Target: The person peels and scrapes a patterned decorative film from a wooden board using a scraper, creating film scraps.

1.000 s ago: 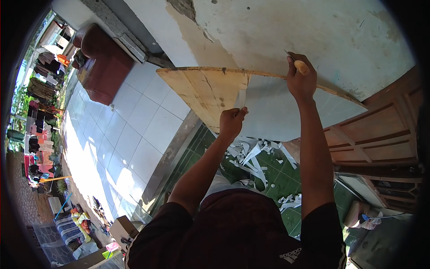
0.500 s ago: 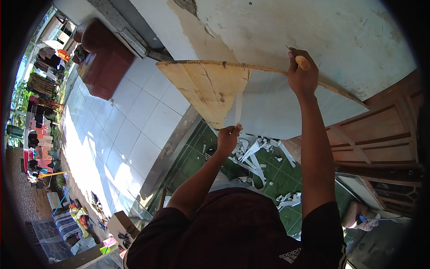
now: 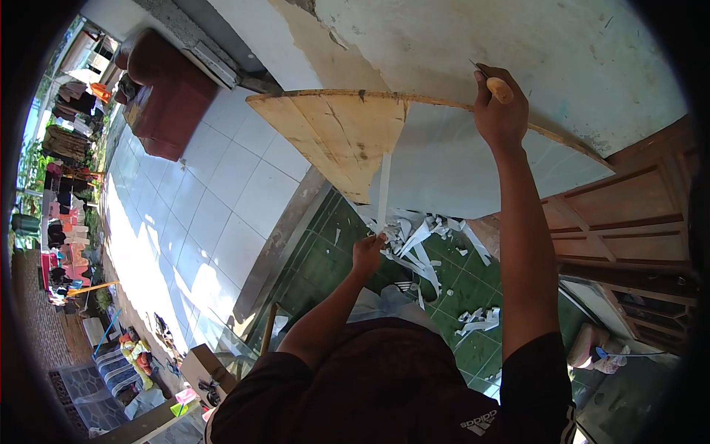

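Left hand [image 3: 367, 253] pinches the lower end of a long, narrow white strip [image 3: 384, 189]; strip runs straight up to the large wooden board with grey-white facing [image 3: 336, 133], presumably under tension. Right hand [image 3: 503, 111] grips a pointed tool with rounded tan handle [image 3: 500, 90] at board's upper edge, perhaps bracing it. Behind: stained whitish wall [image 3: 444, 44]. Below: white scraps [image 3: 414, 244] on green-tiled floor [image 3: 318, 248].

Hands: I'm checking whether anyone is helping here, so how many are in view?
2. The left hand, lower in view than the board, grips a white strip's end; the right hand holds a light-handled tool by the board's upper edge. No other hand shows.
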